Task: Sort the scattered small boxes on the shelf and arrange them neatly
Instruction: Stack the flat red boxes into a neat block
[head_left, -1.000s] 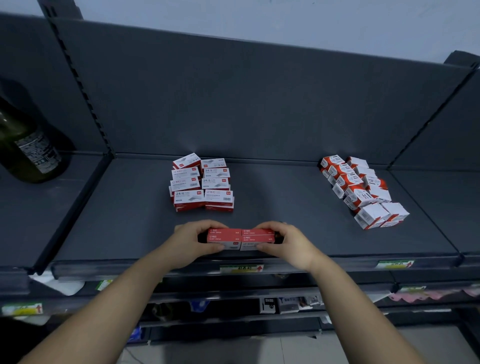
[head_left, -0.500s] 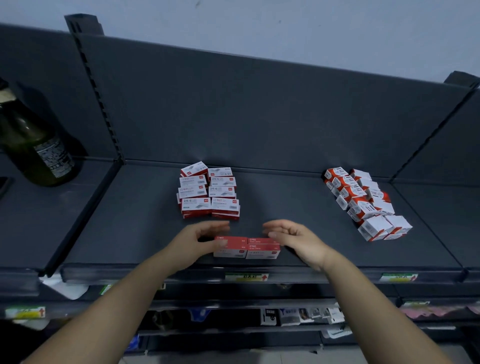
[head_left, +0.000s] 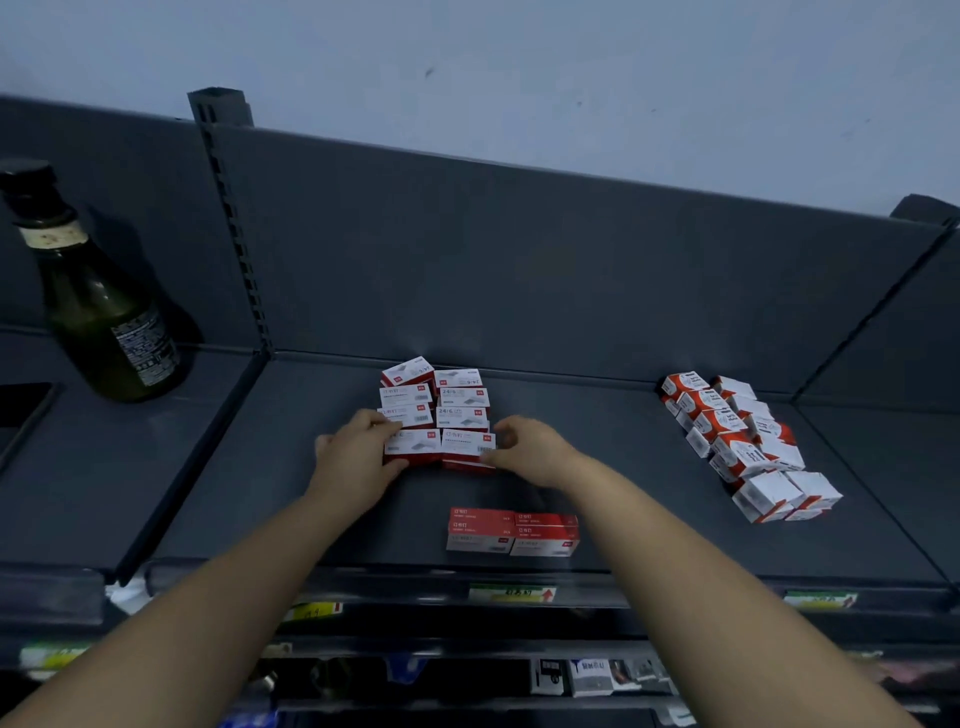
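A block of white-and-red small boxes lies in two columns at the middle of the dark shelf. My left hand holds the front left box, fingers along its left side and thumb at its front. My right hand pinches the front right box at its right end. Two stacks of red boxes stand side by side near the shelf's front edge, between my forearms and untouched. A looser double row of white-and-orange boxes runs diagonally on the right.
A dark green bottle stands on the neighbouring shelf bay to the left, behind a divider. The back panel rises just behind the boxes. Price tags line the front rail, with lower shelves of goods below.
Both hands let go of the red boxes at the front edge and reached back to the front row of the white-and-red block. My view has tilted upward.
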